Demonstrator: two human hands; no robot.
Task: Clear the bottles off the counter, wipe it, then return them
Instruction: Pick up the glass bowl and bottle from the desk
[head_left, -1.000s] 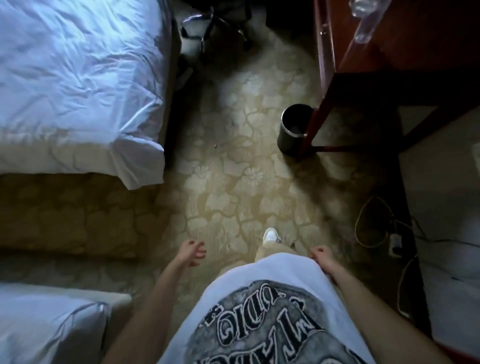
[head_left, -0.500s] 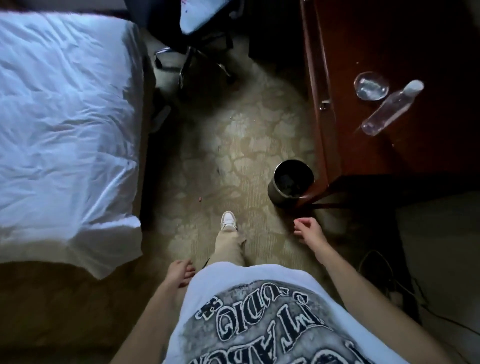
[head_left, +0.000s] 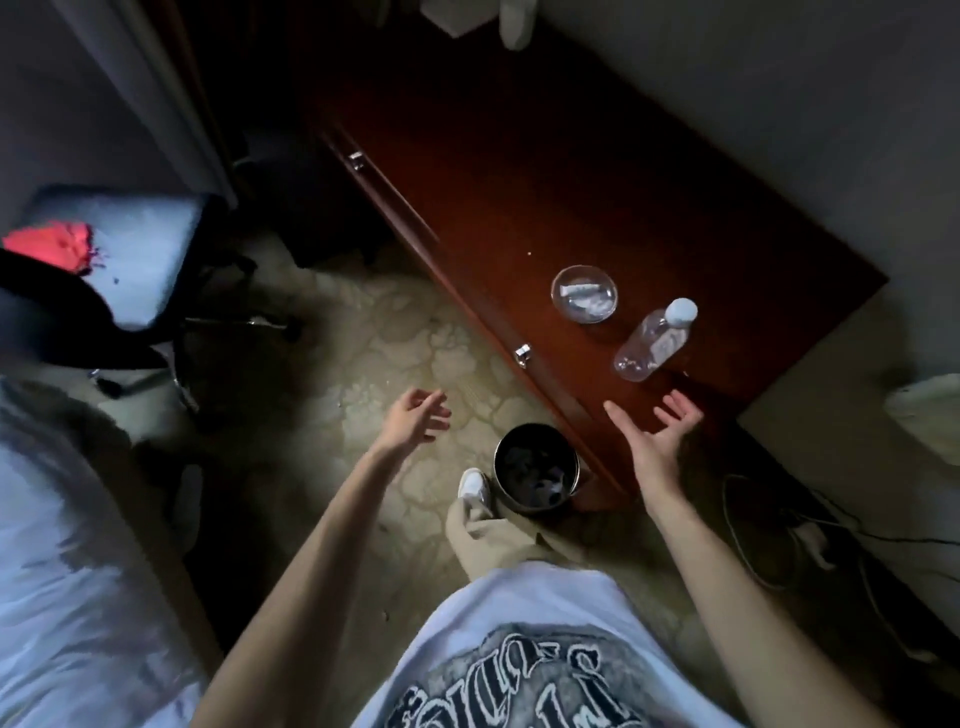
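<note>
A clear plastic bottle (head_left: 653, 341) with a white cap stands near the front right end of the dark red wooden counter (head_left: 519, 171). Just left of it and a little farther back sits a round glass dish (head_left: 584, 293) holding something pale. My right hand (head_left: 655, 435) is raised over the counter's near corner, palm up and fingers spread, a short way below the bottle and not touching it. My left hand (head_left: 414, 419) hangs over the carpet with loosely curled fingers and holds nothing.
A black waste bin (head_left: 536, 467) stands on the carpet against the counter's corner, beside my shoe. An office chair (head_left: 119, 265) with something red on it is at the left. A white bed (head_left: 62, 571) fills the lower left. Cables (head_left: 769, 525) lie at right.
I have walked up to the counter and turned toward it, so it fills the upper view. Both hands have risen from my sides; the right one now reaches over the counter's corner.
</note>
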